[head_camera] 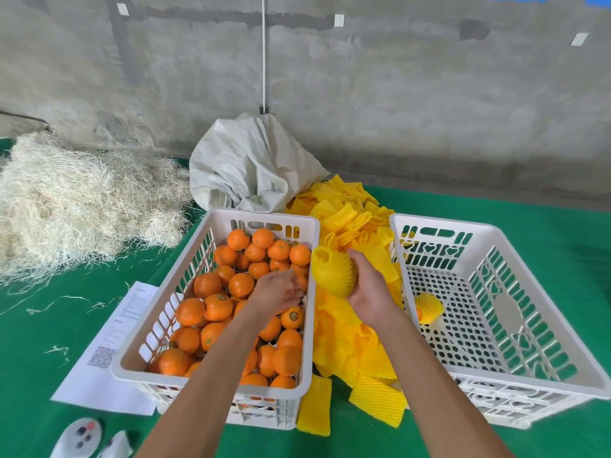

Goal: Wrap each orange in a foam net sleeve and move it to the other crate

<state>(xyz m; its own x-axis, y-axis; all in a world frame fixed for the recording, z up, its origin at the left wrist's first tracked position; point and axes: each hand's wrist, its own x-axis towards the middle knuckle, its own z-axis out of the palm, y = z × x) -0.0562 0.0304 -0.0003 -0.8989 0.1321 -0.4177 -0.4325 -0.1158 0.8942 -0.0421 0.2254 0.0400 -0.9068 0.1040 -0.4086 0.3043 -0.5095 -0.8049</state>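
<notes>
A white crate (158, 322) on the left holds several bare oranges (218, 305). My left hand (276, 292) hovers over them with fingers relaxed, holding nothing. My right hand (370, 289) grips an orange wrapped in a yellow foam net sleeve (334, 272) between the two crates. The white crate on the right (502, 305) holds one wrapped orange (428, 309) near its left wall. A heap of loose yellow foam sleeves (347, 213) lies between and behind the crates.
A grey woven sack (251, 166) hangs from a rope behind the crates. Pale straw-like filler (76, 196) is heaped at the left. A printed paper sheet (109, 352) lies beside the left crate on the green table (529, 438). A small device (81, 436) sits at the near edge.
</notes>
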